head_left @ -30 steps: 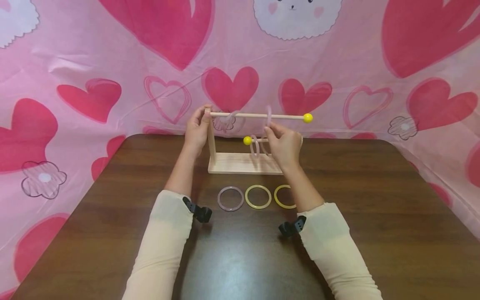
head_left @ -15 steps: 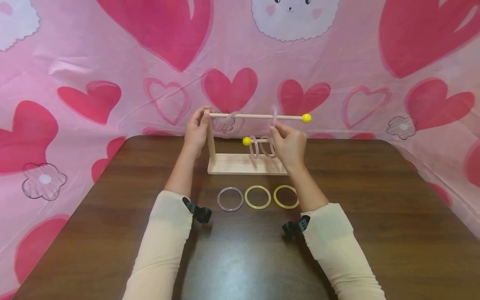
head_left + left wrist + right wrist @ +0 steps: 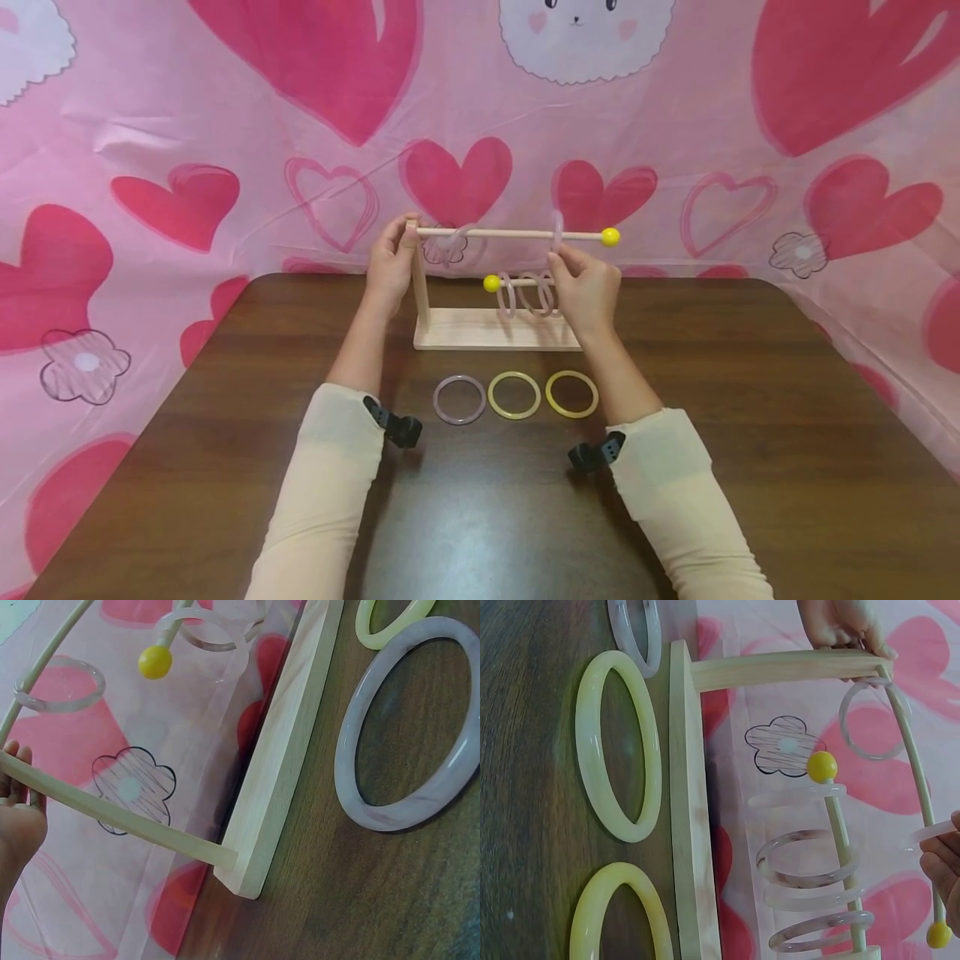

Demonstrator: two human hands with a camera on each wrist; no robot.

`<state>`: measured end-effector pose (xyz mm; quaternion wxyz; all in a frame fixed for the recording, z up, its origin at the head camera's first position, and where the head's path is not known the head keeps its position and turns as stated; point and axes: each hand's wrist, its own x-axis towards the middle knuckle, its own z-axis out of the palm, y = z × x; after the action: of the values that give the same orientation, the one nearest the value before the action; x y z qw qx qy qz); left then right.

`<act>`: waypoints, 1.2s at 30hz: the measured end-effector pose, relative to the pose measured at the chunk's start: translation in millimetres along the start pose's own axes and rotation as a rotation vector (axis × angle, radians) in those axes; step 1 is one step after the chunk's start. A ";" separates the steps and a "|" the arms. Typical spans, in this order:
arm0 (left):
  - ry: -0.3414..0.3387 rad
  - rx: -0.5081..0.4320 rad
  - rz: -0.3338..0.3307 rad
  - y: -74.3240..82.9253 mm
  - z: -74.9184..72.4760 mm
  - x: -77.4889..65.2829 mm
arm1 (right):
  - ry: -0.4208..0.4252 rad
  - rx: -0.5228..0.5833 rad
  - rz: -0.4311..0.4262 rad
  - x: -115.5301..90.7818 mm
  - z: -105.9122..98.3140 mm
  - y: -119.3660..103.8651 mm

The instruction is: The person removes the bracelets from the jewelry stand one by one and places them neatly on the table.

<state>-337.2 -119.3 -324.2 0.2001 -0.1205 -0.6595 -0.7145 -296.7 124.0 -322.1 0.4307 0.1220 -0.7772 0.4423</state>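
Note:
A wooden bangle stand point(image 3: 487, 329) rises from the table's far half. My left hand point(image 3: 388, 265) grips the top of its left post point(image 3: 422, 287). On the upper rod point(image 3: 510, 234), which ends in a yellow ball point(image 3: 611, 237), my right hand point(image 3: 588, 296) pinches a pale pink bangle point(image 3: 558, 225) by its lower edge, and the rod runs through it. Another pale bangle point(image 3: 64, 705) hangs on that rod near the left post. Several pale and brownish bangles point(image 3: 806, 881) hang from the lower rod point(image 3: 840, 832), partly hidden by my right hand in the head view.
Three bangles lie in a row on the brown table point(image 3: 480, 517) in front of the stand: a lilac bangle point(image 3: 459, 423), a pale yellow bangle point(image 3: 514, 417) and a yellow bangle point(image 3: 572, 416). Behind hangs a pink cloth point(image 3: 262, 108) with hearts.
My right hand has slid the pink bangle a little to the right along the upper rod, toward the yellow ball. My left hand keeps its grip on the post.

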 end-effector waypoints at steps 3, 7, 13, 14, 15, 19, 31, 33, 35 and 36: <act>-0.001 -0.009 0.009 -0.5 0.0 0.1 | 0.010 -0.005 0.004 -0.2 -1.6 0.9; 0.001 -0.012 0.008 -0.4 0.3 -0.1 | 0.022 -0.012 0.015 0.4 -4.9 1.0; 0.006 -0.009 -0.005 0.7 1.0 -0.7 | 0.041 -0.014 0.024 1.9 -8.6 2.2; 0.010 -0.010 -0.007 0.9 1.2 -0.7 | 0.044 -0.013 0.024 2.2 -8.9 2.8; 0.013 -0.010 -0.009 1.0 1.2 -0.7 | 0.047 -0.014 0.023 2.3 -9.1 3.3; 0.020 -0.011 -0.009 0.9 1.1 -0.6 | 0.056 -0.022 0.033 3.0 -10.7 4.9; 0.012 -0.020 -0.016 1.4 0.5 -1.1 | 0.074 -0.045 0.106 4.8 -16.9 7.5; 0.012 -0.017 -0.017 1.3 0.3 -0.8 | 0.078 -0.047 0.111 4.5 -17.6 7.8; 0.009 -0.020 -0.015 1.1 0.2 -0.6 | 0.083 -0.042 0.113 4.1 -18.1 7.5; 0.009 -0.021 -0.015 1.0 0.2 -0.5 | 0.085 -0.042 0.114 3.9 -18.3 7.5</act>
<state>-336.4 -119.1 -323.5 0.1964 -0.1145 -0.6519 -0.7234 -293.0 143.7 -319.1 0.4400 0.0496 -0.7728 0.4546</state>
